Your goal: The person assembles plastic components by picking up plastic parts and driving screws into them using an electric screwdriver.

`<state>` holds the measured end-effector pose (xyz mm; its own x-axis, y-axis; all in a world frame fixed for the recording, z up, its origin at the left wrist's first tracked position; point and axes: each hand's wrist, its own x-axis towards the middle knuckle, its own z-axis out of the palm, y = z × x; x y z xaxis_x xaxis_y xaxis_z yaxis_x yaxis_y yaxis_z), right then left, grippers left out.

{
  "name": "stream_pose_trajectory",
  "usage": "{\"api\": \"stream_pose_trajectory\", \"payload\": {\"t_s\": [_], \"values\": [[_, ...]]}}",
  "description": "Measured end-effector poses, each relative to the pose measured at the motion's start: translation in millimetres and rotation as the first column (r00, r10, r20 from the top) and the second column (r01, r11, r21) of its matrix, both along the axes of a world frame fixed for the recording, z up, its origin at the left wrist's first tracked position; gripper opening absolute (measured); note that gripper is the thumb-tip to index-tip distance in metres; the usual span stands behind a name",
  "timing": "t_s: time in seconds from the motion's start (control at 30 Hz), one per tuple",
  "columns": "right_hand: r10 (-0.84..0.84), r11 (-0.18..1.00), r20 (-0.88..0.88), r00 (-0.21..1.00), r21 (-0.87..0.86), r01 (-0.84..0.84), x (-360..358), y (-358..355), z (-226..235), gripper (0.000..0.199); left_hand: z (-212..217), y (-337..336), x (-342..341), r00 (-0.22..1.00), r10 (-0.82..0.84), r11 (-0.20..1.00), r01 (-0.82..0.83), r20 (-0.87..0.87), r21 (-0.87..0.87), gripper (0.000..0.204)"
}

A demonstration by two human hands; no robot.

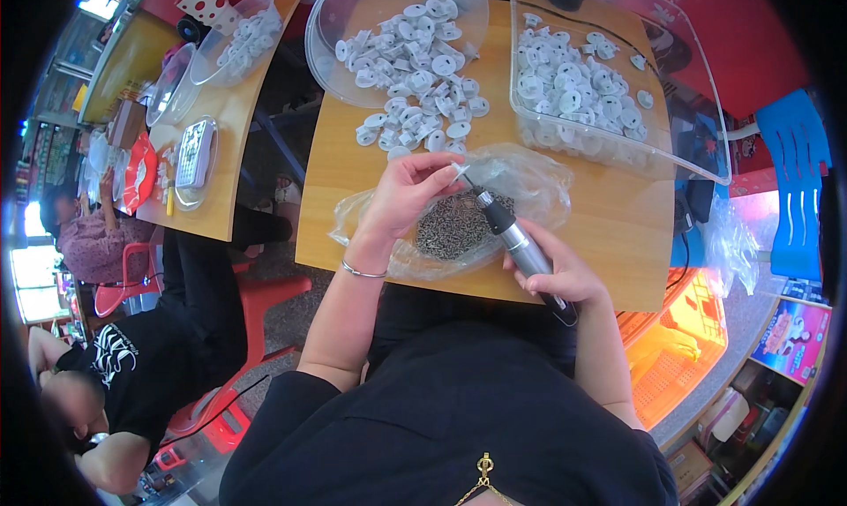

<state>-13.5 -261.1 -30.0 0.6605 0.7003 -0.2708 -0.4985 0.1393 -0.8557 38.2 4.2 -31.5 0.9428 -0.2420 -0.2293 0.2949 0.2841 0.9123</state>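
Note:
My left hand [408, 193] pinches a small white plastic part [459, 168] between thumb and fingers, above a clear plastic bag [529, 184] that holds a heap of small dark screws [454, 226]. My right hand [558, 272] grips a grey and black electric screwdriver [520, 246], its tip touching the white part. Both hands work over a wooden table [618, 232]. A silver bangle sits on my left wrist.
A round clear bowl [353, 12] spills several white plastic parts [415, 65] onto the table. A clear rectangular tray [697, 91] at right holds more white parts. A second table [225, 109] at left carries bowls and tins. People sit at left on red chairs.

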Motion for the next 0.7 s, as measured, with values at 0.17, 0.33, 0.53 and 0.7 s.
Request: {"api": "stream_pose_trajectory", "payload": {"t_s": [0.17,0.33,0.53,0.7], "values": [[0.022,0.999,-0.036,0.999,-0.024,-0.023,0.0,-0.5,3.4,0.09,0.1,-0.2,-0.4,1.0,-0.007,1.0,0.007,0.021,-0.008,0.028],[0.031,0.999,-0.016,0.999,-0.022,-0.031,-0.1,-1.0,1.5,0.09,-0.5,-0.3,-0.9,1.0,-0.003,1.0,0.003,0.019,-0.005,0.028],[0.039,0.999,-0.003,0.999,-0.034,-0.039,0.7,-0.2,3.2,0.09,0.4,0.1,-1.6,1.0,-0.001,1.0,0.0,0.031,0.002,0.027],[0.028,1.0,-0.005,1.0,-0.009,-0.028,0.1,-1.1,-0.9,0.092,2.7,-2.4,-1.1,1.0,0.006,1.0,-0.006,0.028,0.001,0.026]]}}
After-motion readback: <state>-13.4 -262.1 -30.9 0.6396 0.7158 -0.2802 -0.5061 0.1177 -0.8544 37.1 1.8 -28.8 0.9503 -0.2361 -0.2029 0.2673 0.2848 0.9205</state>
